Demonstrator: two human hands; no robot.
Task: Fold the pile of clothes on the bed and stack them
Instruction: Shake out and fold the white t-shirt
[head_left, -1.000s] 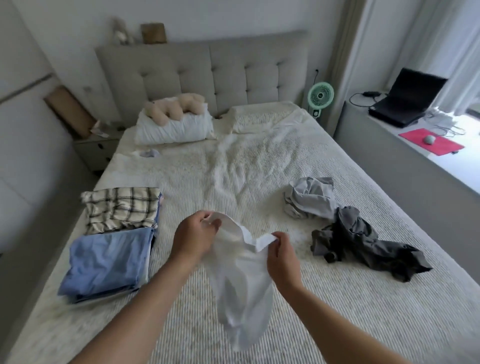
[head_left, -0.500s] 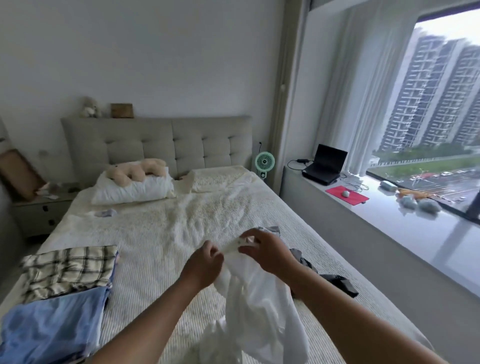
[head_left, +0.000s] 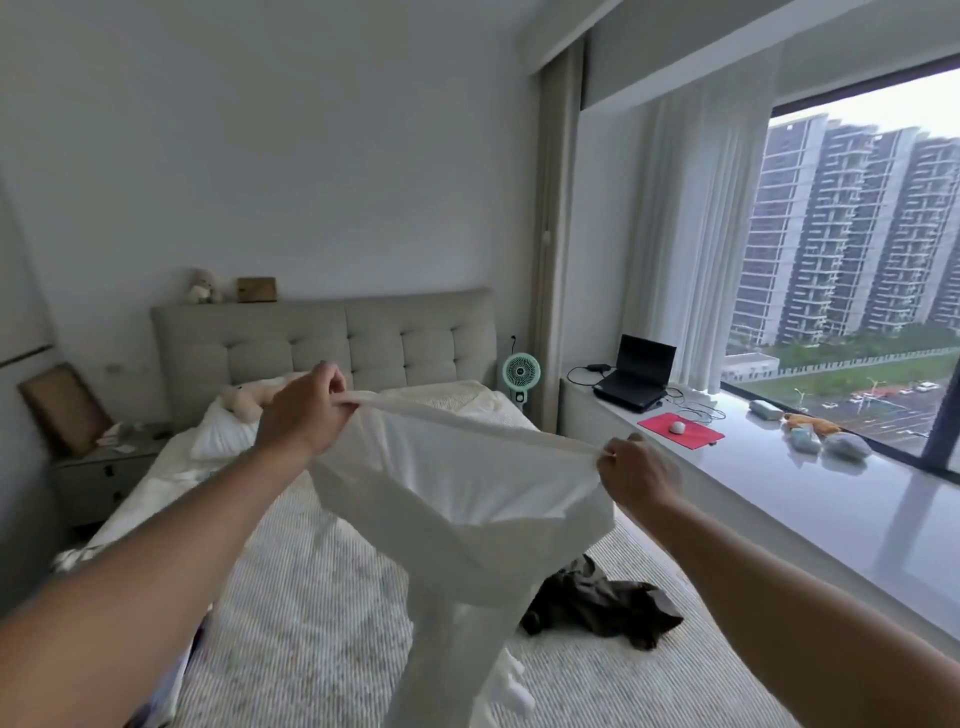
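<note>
The white garment (head_left: 457, 478) hung in the air above the bed (head_left: 322, 623), stretched by its top edge between both hands where half a second earlier it had been bunched between hands held close together. The left hand (head_left: 304, 410) had risen and moved out, its grip pinching one end of the edge; the right hand (head_left: 636, 475) had swung apart toward the window side, its grip pinching the other. The cloth's lower part trailed down toward the mattress. That spread suggested the piece was being opened out for folding, not yet laid flat. A dark garment (head_left: 602, 603) lay crumpled on the ribbed bedcover, unfolded. Beyond stood the padded headboard (head_left: 322, 343), a small fan (head_left: 521, 371), and a laptop (head_left: 636, 371) on the window ledge (head_left: 779, 499).
</note>
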